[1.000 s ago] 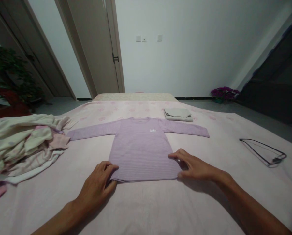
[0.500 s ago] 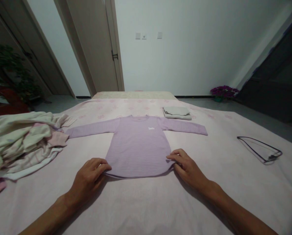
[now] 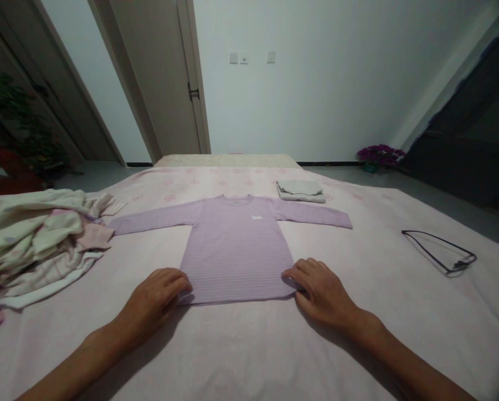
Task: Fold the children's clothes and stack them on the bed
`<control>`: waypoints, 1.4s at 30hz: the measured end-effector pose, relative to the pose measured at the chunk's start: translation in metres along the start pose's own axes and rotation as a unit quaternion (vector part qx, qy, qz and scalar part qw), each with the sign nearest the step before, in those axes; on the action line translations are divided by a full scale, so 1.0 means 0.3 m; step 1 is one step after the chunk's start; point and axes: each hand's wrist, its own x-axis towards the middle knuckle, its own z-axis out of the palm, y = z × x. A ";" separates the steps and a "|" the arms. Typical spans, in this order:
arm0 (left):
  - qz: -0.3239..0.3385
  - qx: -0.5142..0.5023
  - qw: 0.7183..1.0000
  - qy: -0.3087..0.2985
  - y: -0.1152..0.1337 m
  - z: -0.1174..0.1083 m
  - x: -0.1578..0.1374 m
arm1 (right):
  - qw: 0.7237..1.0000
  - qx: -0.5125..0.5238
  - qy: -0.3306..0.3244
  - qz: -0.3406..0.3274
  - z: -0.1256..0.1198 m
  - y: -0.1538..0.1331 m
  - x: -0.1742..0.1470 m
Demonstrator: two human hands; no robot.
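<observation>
Lavender long-sleeved shirt (image 3: 236, 250), laid flat, front up, on a pale pink sheet (image 3: 241, 351) directly before you. The neckline points away from you and the hem lies nearest, between your two hands; both sleeves extend sideways. Fine horizontal stripes cross the fabric, and a small white emblem (image 3: 257, 218) sits on the chest.

Your left hand (image 3: 155, 295) rests at the near corner of the hem on your left, its fingers curled over the edge of the cloth. The thumb is hidden beneath, so whether the hand grips the fabric or merely touches it cannot be told. Your right hand (image 3: 322, 292) is partly closed at the opposite corner: the fingers lie above the cloth and the thumb below, with a slightly raised fold of the corner pinched between them.

On your left, a heap of crumpled clothes (image 3: 36, 234) in cream, white and pink lies just beside the cuff of the nearer sleeve; whether the two touch is unclear. Beyond the other sleeve lies a folded light-grey garment (image 3: 300, 189). Well apart on your right is a thin black looped object (image 3: 460, 265), its exact kind uncertain. In the background stand a closed door (image 3: 149, 67) and, on the floor, a pot of purple flowers (image 3: 380, 155).
</observation>
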 end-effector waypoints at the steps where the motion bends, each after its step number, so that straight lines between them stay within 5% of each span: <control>1: 0.014 -0.011 1.000 -0.013 0.024 0.005 0.022 | 1.000 -0.002 -0.006 -0.019 0.001 -0.007 0.011; 7: 0.086 -0.010 0.995 -0.052 0.136 0.087 0.151 | 0.997 0.029 -0.035 -0.070 0.022 -0.005 0.053; 12: 0.095 0.016 0.995 -0.028 0.130 0.124 0.183 | 0.995 0.054 0.013 -0.085 0.030 0.023 0.066; 16: 0.121 0.055 0.991 0.034 0.114 0.130 0.176 | 0.986 -0.025 0.035 -0.161 0.046 0.035 0.069; 20: 0.154 0.054 0.986 0.016 0.115 0.140 0.163 | 0.980 -0.046 0.011 -0.193 0.054 0.036 0.059; 32: 0.167 0.071 0.983 -0.033 0.153 0.135 0.178 | 0.984 0.093 -0.139 -0.066 -0.075 0.037 0.091; 35: 0.167 0.060 0.983 -0.058 0.174 0.135 0.189 | 0.986 0.120 -0.115 -0.029 -0.101 0.026 0.162; 38: 0.159 0.051 0.983 -0.073 0.182 0.139 0.192 | 0.983 0.130 -0.098 -0.082 -0.073 -0.019 0.229; 42: 0.146 0.050 0.985 -0.080 0.178 0.148 0.186 | 0.964 0.114 -0.165 -0.175 0.037 -0.067 0.279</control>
